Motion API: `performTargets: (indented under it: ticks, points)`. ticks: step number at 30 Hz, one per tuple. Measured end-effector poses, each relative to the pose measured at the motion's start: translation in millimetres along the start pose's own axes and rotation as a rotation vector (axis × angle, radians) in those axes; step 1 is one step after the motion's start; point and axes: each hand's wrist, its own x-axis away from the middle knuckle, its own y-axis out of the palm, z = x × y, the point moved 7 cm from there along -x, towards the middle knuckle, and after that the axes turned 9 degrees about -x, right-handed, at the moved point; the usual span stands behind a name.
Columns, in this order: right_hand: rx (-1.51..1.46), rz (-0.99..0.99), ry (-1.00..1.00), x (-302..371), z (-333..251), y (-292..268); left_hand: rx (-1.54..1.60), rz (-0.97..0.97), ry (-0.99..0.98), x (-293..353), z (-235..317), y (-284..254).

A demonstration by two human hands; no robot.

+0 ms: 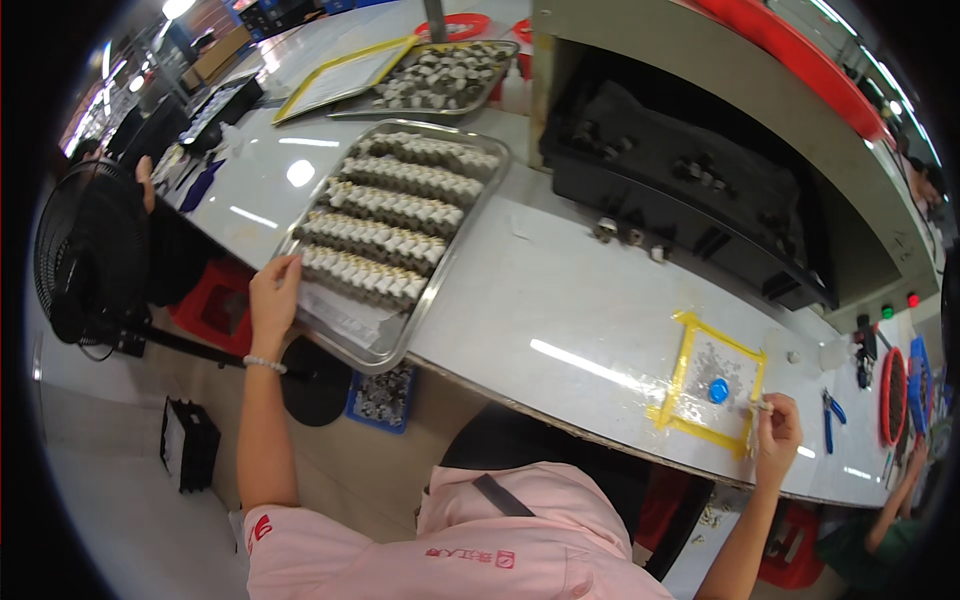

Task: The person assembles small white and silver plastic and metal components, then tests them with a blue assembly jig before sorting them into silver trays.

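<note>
At the left rim of the metal tray point(437, 290), pinched by the left hand point(273, 300), a tug could topple the rowed parts point(395, 206); far rightward, the right hand point(778, 430) pinches a small piece point(764, 406).

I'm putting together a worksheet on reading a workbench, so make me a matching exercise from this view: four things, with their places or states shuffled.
Column one
1. left hand
2. right hand
3. blue round object
4. pliers

Column two
A. inside the rectangle of yellow tape
B. lying on the table, farther right than either of the person's hands
C. at the left rim of the metal tray
D. pinching a small pale piece

Right pairs: 1-C, 2-D, 3-A, 4-B
</note>
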Motion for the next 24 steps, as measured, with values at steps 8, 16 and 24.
performTargets:
  ticks: [8, 16, 24]
  points:
    - [0.29, -0.048, -0.05, 10, -21, 19, 0.225, -0.089, 0.245, 35, 164, 23]
    - [0.399, -0.046, -0.036, 9, -33, 15, 0.185, -0.231, 0.662, 64, 332, 139]
    - [0.47, -0.088, -0.083, 5, -39, 22, 0.1, -0.196, 0.765, 66, 339, 175]
